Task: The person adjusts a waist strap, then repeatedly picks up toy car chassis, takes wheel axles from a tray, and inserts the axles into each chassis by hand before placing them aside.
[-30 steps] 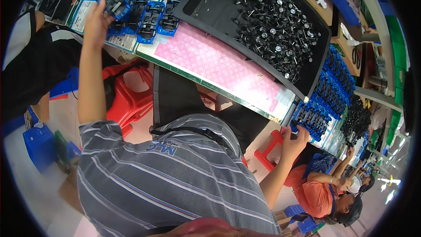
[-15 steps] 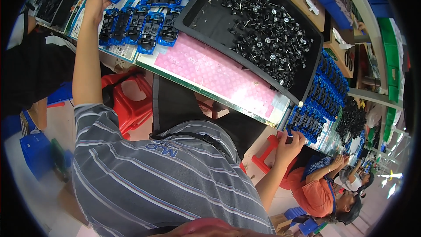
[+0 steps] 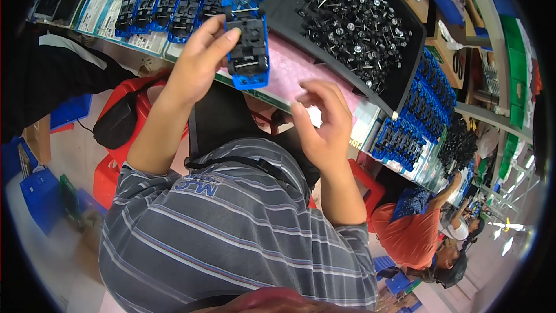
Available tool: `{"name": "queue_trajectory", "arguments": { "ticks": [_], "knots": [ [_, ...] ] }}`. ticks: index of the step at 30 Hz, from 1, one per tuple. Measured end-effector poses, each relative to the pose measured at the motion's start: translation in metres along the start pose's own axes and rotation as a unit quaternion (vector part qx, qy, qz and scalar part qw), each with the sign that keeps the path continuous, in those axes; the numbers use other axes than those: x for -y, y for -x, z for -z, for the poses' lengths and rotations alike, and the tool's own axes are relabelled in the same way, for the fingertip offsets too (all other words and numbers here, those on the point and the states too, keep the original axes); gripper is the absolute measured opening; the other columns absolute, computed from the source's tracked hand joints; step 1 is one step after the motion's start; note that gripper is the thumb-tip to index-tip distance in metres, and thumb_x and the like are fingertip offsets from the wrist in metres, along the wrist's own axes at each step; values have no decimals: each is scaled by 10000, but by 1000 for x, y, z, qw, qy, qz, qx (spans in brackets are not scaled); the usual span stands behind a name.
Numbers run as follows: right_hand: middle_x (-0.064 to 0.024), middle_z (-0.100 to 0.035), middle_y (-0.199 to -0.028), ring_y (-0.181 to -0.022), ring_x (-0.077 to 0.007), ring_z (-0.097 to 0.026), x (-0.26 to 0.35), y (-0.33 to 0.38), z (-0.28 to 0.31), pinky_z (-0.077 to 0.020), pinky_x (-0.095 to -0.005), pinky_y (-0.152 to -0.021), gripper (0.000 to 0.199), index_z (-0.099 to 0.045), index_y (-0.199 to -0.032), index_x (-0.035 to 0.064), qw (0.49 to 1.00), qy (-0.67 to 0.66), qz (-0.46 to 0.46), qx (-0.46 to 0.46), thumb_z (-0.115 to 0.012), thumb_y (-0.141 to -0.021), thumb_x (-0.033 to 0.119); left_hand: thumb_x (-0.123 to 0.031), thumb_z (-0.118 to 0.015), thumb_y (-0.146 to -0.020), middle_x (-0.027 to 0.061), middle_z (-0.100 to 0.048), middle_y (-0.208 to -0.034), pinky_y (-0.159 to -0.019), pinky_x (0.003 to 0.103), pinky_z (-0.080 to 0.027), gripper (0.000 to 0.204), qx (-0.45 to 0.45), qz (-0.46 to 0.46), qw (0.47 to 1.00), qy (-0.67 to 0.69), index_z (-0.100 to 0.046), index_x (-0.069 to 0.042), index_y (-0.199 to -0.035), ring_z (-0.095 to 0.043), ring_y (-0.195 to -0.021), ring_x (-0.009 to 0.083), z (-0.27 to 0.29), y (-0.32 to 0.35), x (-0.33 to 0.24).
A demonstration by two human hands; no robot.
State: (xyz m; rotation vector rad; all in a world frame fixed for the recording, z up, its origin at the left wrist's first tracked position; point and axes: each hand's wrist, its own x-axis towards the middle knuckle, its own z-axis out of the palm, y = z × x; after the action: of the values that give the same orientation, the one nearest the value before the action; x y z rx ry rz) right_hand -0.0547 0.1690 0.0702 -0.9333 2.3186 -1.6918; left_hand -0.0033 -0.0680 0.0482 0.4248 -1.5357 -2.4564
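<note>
My left hand (image 3: 204, 58) grips a toy car (image 3: 251, 46) by its left side, over the table's near edge. The car has a blue body and its black underside faces up; a thin metal axle crosses its far end. To the right of the car, my right hand (image 3: 327, 122) is raised, thumb and curled fingers apart, and I see nothing in it. Beyond it stands a large black tray (image 3: 341, 72) with many loose wheel-and-axle pieces (image 3: 370, 29). At the left, several more upturned blue toy cars (image 3: 168, 6) lie in rows.
Pink bubble wrap (image 3: 289, 72) covers the table in front of the tray. More blue cars (image 3: 399, 142) and a heap of black parts (image 3: 457, 145) lie to the right. Red stools (image 3: 119, 139) stand below the table. A co-worker in an orange top (image 3: 405, 229) sits at the right.
My left hand has brought the toy car from the far left toward the middle. My right hand has come from beside the right-hand cars to near the held car.
</note>
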Motion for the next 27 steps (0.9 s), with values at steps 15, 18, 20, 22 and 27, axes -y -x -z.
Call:
{"name": "queue_trajectory", "arguments": {
  "ticks": [15,18,20,22,27],
  "knots": [
    [-86,-644,-945,-679,-60,-596,-5,8,-19,-505,-218,-605,353,-575,-1228,-75,957,-174,-225,67,-599,-875,-65,-95,-656,-952,114,-598,-1199,-928,311,-519,477,88,-7,996,-26,-416,11,-1350,-626,-1084,155,-30,32,34],
    [-77,-668,-958,-796,-82,-625,-4,10,-14,-514,-229,-707,358,-562,-1257,-75,948,-174,-249,92,-572,-899,-72,-59,-672,-932,115,-592,-1196,-908,311,-530,470,101,-20,994,-40,-424,17,-1324,-634,-1054,158,-35,30,36],
    [-87,-680,-1032,-936,-108,-659,-4,10,-12,-529,-242,-823,363,-540,-1283,-77,940,-199,-259,98,-561,-921,-74,-60,-672,-932,117,-590,-1194,-903,313,-532,469,107,-20,993,-42,-422,19,-1321,-634,-1050,155,-37,29,38],
    [-84,-678,-1038,-933,-107,-659,-3,11,-11,-528,-241,-829,365,-542,-1285,-78,941,-174,-275,88,-563,-921,-74,-61,-672,-932,118,-589,-1191,-899,314,-534,468,112,-20,993,-45,-420,21,-1318,-634,-1047,152,-39,28,40],
    [-50,-663,-805,-649,-55,-609,-5,10,-13,-507,-220,-585,376,-586,-1247,-73,946,-183,-262,58,-584,-870,-70,-86,-674,-941,129,-587,-1180,-847,300,-550,454,93,-33,993,-63,-417,11,-1302,-644,-1003,147,-39,29,47]
  ]
}}
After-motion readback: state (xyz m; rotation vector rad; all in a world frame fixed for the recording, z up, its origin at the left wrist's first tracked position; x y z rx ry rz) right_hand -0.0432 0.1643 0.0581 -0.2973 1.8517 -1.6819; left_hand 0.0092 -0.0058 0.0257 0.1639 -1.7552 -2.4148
